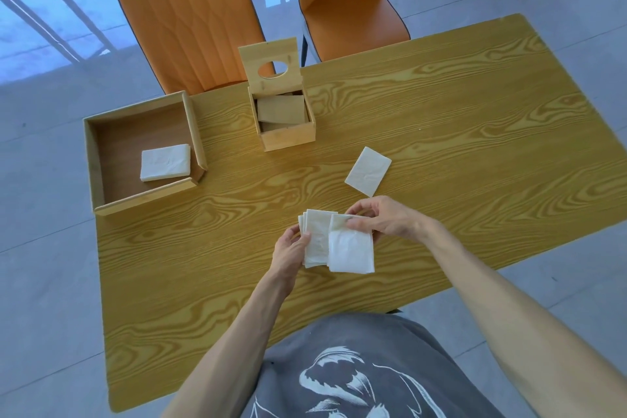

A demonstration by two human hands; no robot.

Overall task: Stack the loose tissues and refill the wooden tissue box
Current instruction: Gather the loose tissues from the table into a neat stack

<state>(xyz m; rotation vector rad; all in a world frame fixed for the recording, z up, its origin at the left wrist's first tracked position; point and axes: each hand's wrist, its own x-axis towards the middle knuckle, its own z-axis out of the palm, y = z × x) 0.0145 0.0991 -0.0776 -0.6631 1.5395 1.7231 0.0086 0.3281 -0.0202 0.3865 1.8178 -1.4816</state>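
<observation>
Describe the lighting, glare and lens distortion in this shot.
Head view: soft, even daylight with only faint shadows under the hands; the glossy floor reflects pale blue window glare at upper left; the wide lens bows the table edges and chairs outward; the tissues between both hands stay sharp, nearly overexposed white.

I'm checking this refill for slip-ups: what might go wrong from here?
1. The held tissues are fanned, not squared, so they may snag on the tissue box opening.
2. One loose tissue on the table and a stack in the tray could be forgotten.
3. The upright lid may drop shut.
</observation>
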